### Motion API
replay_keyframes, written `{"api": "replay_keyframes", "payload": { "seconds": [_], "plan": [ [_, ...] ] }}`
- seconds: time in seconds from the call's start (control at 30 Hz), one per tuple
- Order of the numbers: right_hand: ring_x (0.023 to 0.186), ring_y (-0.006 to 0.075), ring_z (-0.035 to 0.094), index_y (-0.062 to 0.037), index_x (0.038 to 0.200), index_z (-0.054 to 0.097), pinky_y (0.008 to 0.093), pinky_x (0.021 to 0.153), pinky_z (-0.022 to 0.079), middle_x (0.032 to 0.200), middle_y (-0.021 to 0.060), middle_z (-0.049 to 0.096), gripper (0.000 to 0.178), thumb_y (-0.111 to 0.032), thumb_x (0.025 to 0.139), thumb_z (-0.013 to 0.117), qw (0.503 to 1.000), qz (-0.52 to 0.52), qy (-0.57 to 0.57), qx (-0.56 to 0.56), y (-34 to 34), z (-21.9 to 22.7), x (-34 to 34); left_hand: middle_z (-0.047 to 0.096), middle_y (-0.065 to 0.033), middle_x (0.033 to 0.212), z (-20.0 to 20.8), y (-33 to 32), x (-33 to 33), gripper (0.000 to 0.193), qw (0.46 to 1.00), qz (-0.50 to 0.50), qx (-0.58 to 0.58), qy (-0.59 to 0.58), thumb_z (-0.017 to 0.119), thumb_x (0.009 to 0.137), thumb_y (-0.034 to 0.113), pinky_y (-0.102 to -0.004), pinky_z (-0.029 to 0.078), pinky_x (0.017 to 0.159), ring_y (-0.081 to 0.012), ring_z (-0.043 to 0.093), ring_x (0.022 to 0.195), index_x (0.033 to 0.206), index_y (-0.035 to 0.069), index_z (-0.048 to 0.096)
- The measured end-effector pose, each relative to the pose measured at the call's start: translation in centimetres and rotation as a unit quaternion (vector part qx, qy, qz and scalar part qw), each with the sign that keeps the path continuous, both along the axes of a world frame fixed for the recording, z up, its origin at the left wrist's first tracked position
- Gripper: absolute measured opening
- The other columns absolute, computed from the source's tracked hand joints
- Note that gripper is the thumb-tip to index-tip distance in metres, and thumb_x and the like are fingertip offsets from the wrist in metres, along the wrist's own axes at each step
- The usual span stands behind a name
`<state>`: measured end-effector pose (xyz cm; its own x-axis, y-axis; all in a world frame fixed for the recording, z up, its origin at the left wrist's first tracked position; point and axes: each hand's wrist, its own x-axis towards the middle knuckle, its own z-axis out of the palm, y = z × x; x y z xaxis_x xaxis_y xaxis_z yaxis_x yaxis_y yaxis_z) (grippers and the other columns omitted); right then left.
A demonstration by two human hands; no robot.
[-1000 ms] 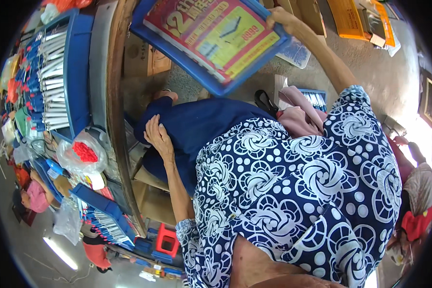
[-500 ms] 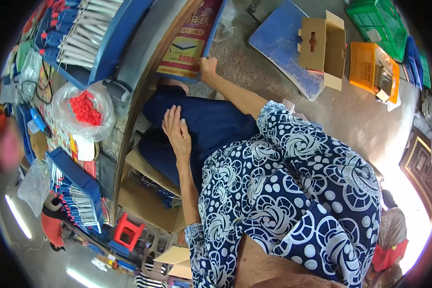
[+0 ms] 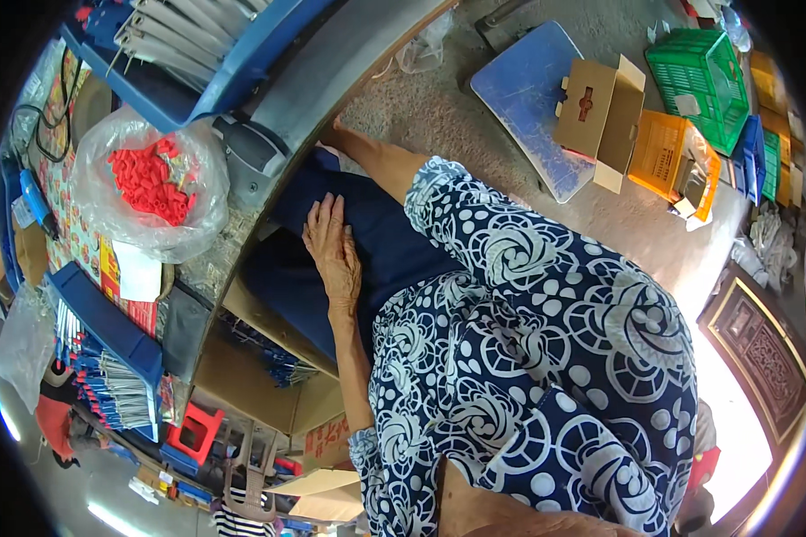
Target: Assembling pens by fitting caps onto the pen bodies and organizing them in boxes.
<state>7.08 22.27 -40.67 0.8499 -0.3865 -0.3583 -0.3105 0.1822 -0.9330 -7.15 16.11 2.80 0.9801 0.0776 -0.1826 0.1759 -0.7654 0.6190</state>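
My left hand (image 3: 333,252) lies flat on my dark blue trouser leg (image 3: 385,224), fingers stretched out and holding nothing. My right arm reaches forward and left to the edge of the workbench (image 3: 228,259). Only the wrist and back part of my right hand (image 3: 337,136) show there; the bench edge hides its fingers. Close by that hand, a small pale patch shows above my knee, too little of it to name. On the bench, a clear plastic bag (image 3: 98,183) holds small red parts (image 3: 157,183).
Blue bins (image 3: 107,345) of thin metal rods stand on the bench. Beneath it is an open cardboard box (image 3: 242,380) with more rods. On the floor at right are a blue board (image 3: 528,98), an open carton (image 3: 591,116), an orange basket (image 3: 663,157) and a green crate (image 3: 698,80).
My right hand has drawn left to the bench edge. The blue-edged printed panel it gripped is out of sight. My left hand stays on my leg, and the view has shifted.
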Motion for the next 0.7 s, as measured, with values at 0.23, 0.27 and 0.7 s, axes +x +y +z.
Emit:
{"api": "replay_keyframes", "payload": {
  "seconds": [0.23, 0.27, 0.7],
  "plan": [
    [0.088, 0.0191, 0.056, -0.0071, 0.100, 0.060, 0.0329, 0.078, 0.044, 0.088, 0.0086, 0.061, 0.028, -0.022, 0.077, 0.055, 0.974, 0.219, -0.054, 0.034, -2.0, 10.1, 0.9, 0.045, -0.0079, 0.126, 0.8, 1.1, -0.5, 0.038, 1.000, 0.010, -0.006, 0.010, 0.045, 0.082, 0.004, -0.0387, 0.019, 0.102, -0.0260, 0.034, 0.121, 0.120, 0.009, 0.049],
    [0.087, 0.0188, 0.057, -0.0069, 0.100, 0.060, 0.0324, 0.076, 0.045, 0.088, 0.0081, 0.061, 0.027, -0.020, 0.077, 0.056, 0.952, 0.261, -0.135, -0.085, -3.2, 11.1, 1.7, 0.045, -0.0079, 0.126, 0.8, 1.0, -0.5, 0.038, 1.000, 0.011, -0.005, 0.004, 0.045, 0.082, 0.004, -0.0387, 0.019, 0.102, -0.0260, 0.034, 0.121, 0.120, 0.009, 0.049],
    [0.087, 0.0190, 0.057, -0.0067, 0.107, 0.057, 0.0336, 0.075, 0.046, 0.092, 0.0075, 0.061, 0.030, -0.026, 0.084, 0.051, 0.785, 0.613, -0.082, -0.041, -20.6, 20.3, 0.1, 0.060, -0.0141, 0.099, 13.4, 2.2, -1.5, 0.047, 0.899, 0.119, -0.406, -0.112, 0.054, 0.075, 0.002, -0.0304, 0.043, 0.083, -0.0181, 0.057, 0.090, 0.120, -0.004, 0.045]
  ]
}}
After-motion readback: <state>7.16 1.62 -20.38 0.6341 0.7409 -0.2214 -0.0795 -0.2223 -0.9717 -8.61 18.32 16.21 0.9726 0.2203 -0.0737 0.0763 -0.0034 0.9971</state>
